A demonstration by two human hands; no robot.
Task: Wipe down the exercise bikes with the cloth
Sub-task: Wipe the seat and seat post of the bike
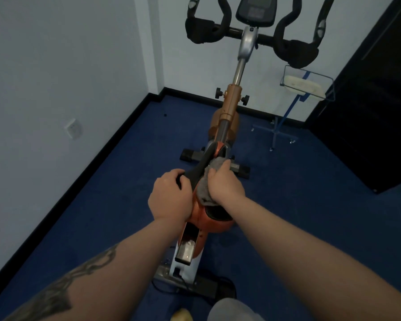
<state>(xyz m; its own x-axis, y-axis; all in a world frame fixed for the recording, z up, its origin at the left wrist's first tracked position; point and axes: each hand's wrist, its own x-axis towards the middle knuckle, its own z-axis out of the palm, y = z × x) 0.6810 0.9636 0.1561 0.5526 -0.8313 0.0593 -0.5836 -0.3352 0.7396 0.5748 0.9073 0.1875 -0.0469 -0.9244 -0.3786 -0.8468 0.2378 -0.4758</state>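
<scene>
— Where was the crumpled grey cloth [208, 181]?

— It was bunched on the black-and-orange padded saddle [204, 205] of the orange-framed exercise bike [229, 105], on its right side. The right hand [225, 181] lay over it, fingers [225, 164] curled and gripping the cloth against the saddle.

— And the other hand?

— The left hand [169, 198] wrapped the saddle's left flank, its fingers [171, 180] bent round the edge. Most likely it braced the seat so the rubbing would not twist it.

— Was the rest wiped?

— One could not tell. The black foam handlebars [292, 49] and the dark console [256, 11] stood well ahead, beyond the orange post.

— Room to move?

— The saddle's narrow nose [208, 154] pointed forward, with open blue carpet [102, 205] on both sides. The white wall [56, 66] ran along the left with a black skirting. A blue wire stand [294, 100] stood near the front on the right, and a dark door [380, 112] beyond it. A cable trailed by the rear base [195, 283], which might catch a foot.
</scene>
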